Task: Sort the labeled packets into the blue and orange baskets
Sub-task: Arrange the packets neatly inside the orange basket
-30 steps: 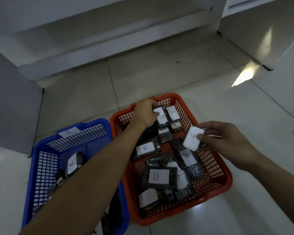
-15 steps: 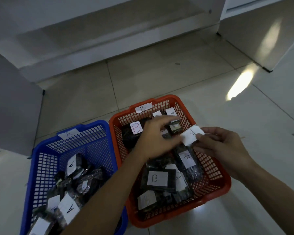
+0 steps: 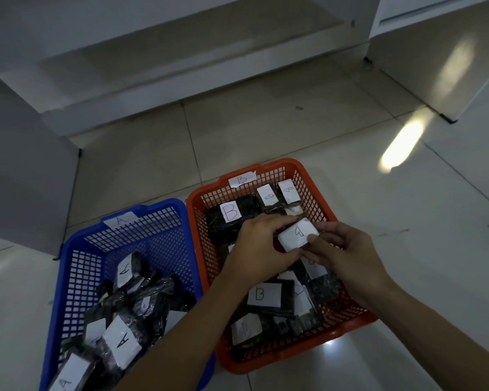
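A blue basket [image 3: 76,249] tagged A stands on the left and holds several dark packets with white A labels [image 3: 122,341]. Beside it on the right, an orange basket [image 3: 319,190] tagged B holds several dark packets with B labels [image 3: 263,294]. Over the orange basket, both hands meet on one small packet with a white label [image 3: 297,234]. My right hand [image 3: 347,258] pinches its right edge with thumb and fingers. My left hand [image 3: 260,246] grips its left side, fingers curled round it. The packet's underside is hidden.
Both baskets stand on a pale tiled floor [image 3: 266,131]. White cabinet bases [image 3: 153,88] run along the back, with a grey panel [image 3: 26,170] at the left and another white unit [image 3: 441,52] at the right. A bright light patch lies on the tiles to the right.
My left hand has drawn back from the far end of the orange basket and come onto the packet that my right hand holds. The right hand has stayed nearly still.
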The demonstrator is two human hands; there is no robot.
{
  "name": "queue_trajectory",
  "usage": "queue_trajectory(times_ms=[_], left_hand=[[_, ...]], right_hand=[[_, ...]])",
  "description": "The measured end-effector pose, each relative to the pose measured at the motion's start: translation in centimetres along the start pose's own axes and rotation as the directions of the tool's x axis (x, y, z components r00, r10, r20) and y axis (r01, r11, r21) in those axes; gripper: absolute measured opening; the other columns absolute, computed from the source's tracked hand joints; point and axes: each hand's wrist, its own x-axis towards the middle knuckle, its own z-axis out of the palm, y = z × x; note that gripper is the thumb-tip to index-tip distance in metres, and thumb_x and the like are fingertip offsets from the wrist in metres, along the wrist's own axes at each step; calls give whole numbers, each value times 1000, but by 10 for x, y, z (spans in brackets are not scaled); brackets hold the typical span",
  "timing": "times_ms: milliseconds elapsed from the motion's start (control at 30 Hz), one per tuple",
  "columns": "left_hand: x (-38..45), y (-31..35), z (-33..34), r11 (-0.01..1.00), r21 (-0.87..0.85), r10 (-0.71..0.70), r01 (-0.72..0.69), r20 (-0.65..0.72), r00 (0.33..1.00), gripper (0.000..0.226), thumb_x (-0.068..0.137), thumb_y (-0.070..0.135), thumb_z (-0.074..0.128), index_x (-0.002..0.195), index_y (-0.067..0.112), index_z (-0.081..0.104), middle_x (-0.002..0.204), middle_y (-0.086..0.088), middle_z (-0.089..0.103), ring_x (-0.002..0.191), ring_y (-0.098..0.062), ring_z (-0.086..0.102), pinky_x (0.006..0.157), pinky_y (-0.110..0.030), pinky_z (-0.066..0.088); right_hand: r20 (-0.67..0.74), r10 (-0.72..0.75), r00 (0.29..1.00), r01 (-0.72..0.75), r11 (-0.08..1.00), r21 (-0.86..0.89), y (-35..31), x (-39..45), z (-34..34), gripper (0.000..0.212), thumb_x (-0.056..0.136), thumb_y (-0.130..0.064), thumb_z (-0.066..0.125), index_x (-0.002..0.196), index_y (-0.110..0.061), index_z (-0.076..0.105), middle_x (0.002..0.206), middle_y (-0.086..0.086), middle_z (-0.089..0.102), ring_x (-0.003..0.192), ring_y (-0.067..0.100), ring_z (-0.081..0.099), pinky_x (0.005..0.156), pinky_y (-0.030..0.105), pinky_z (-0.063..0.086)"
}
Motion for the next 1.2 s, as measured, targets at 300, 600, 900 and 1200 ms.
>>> queue_trajectory(times_ms=[300, 600, 900, 1200], left_hand=[[24, -35, -2, 983, 143, -127, 112, 100, 987, 48, 73, 21, 80, 120, 17, 72, 114, -3, 73, 102, -16, 61, 88, -37, 53], [45, -33, 42, 980, 200, -46, -21, 324, 945, 37, 78, 27, 77, 112, 14, 74, 105, -7, 70, 97, -19, 61, 82, -35, 54], [41, -39, 39, 996, 81, -64, 43, 274, 960, 46, 73, 25, 82, 117, 17, 71, 112, 0, 73, 101, -13, 67, 88, -36, 57], [43, -43, 53, 988, 114, -130, 109, 206, 970, 60, 72, 28, 85, 126, 15, 62, 120, -8, 68, 110, -21, 65, 92, -41, 56]], right_hand=[[-55, -415, 908, 228, 601, -766, -9, -3, -37, 23, 86, -18, 78, 108, -22, 74, 104, -11, 70, 85, 2, 63, 68, 19, 48], [74, -433, 899, 288, 454, -844, 19, -7, -46, 33, 75, -21, 85, 105, -21, 73, 108, -7, 53, 106, 19, 50, 88, 32, 39], [65, -423, 904, 299, 518, -802, 26, -4, -47, 28, 80, -14, 81, 102, -25, 67, 109, -4, 56, 105, 22, 55, 85, 32, 48], [80, -422, 903, 314, 520, -794, 28, -2, -48, 30, 81, -16, 81, 100, -30, 61, 109, -5, 58, 104, 22, 57, 82, 32, 51]])
